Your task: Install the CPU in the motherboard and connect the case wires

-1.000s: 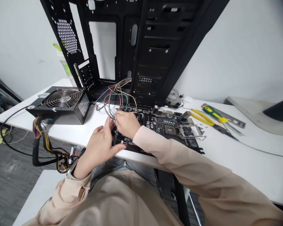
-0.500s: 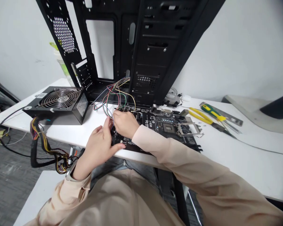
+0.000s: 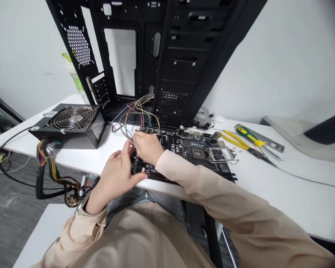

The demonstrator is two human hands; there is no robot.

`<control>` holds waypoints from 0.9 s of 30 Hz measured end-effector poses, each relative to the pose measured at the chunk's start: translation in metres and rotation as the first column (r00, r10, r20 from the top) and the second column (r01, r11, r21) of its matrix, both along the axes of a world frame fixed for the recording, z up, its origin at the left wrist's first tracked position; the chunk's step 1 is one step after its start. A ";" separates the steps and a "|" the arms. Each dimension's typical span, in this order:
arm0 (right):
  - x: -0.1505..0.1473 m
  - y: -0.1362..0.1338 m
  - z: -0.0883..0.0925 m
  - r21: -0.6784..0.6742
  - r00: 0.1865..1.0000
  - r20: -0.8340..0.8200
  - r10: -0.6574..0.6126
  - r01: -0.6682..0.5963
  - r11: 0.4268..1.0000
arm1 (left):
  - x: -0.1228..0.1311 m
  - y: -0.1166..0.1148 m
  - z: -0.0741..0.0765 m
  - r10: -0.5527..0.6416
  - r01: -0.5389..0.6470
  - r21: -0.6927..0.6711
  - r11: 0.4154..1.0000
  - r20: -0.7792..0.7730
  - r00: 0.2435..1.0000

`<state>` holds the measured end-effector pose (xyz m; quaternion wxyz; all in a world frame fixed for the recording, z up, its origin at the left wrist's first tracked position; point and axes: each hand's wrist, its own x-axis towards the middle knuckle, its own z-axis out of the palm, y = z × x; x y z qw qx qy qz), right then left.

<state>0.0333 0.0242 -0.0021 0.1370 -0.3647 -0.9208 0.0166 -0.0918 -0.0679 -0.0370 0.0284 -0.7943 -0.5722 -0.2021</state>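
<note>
A black motherboard [image 3: 190,143] lies flat on the white table, its metal CPU socket frame [image 3: 223,153] raised at the right side. Thin coloured front-panel wires [image 3: 142,114] run from the case down to the board's left end. My right hand [image 3: 147,146] is closed over that end, fingers pinched on the wires; their connector tips are hidden beneath it. My left hand [image 3: 118,169] lies beside it with the thumb stretched over the board's near left corner. Its index fingertip touches the wires near the right fingers, and the other fingers are apart.
Behind the board stands an open black computer case [image 3: 181,80]. A power supply [image 3: 72,124] sits at left, its cable bundle [image 3: 54,171] hanging over the table edge. Yellow-handled pliers [image 3: 237,139] and a green-yellow screwdriver [image 3: 249,136] lie at right, near a monitor stand [image 3: 290,128].
The view has shifted slightly, moving the case and the table items a little in the picture. Both hands keep nearly the same pose at the board's left end.
</note>
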 end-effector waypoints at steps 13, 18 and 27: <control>0.001 -0.008 0.000 0.082 0.984 0.152 0.091 -0.105 0.991 | -0.001 0.002 0.002 -0.012 0.011 0.015 1.000 0.032 0.999; 0.001 -0.005 0.000 0.035 0.997 0.049 0.054 -0.056 0.998 | 0.000 0.002 0.001 -0.009 0.008 0.012 1.000 0.027 1.000; 0.001 0.012 -0.006 -0.074 0.897 -0.441 0.034 -0.074 0.995 | 0.002 0.001 0.001 0.030 -0.029 -0.006 1.000 0.071 0.997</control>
